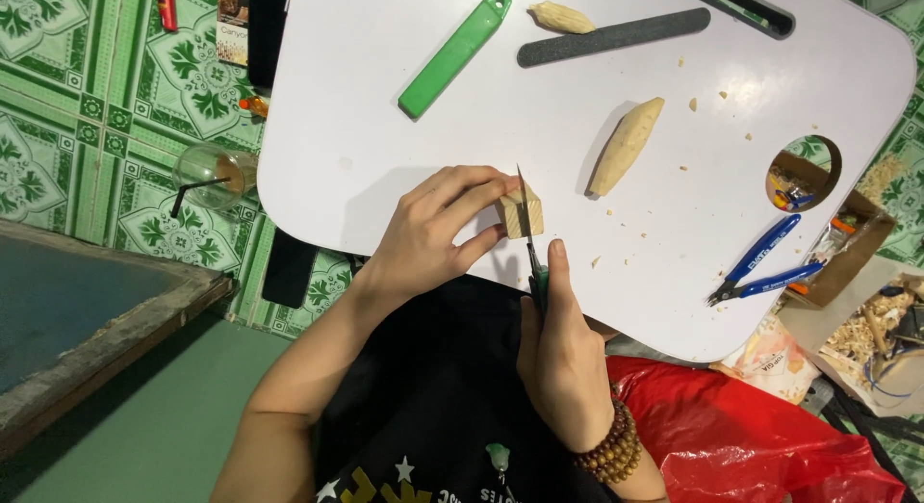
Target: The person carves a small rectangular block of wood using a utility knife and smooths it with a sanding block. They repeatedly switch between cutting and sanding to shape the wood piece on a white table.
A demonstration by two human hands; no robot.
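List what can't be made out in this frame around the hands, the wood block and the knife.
Head view:
- Knife handle: wrapped by the right hand, so its shape is hidden.
- Wood block: its left side is covered by the left hand fingers; whether the blade has entered the wood is too small to tell.
- Black slotted item: cut off by the top edge.
- Cardboard box contents: too small and cluttered.

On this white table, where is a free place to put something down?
The white table is bare left of the green sheath, and between carved wood piece and round hole, save small chips. Crowded: front edge, left hand, wood block, knife, right hand.
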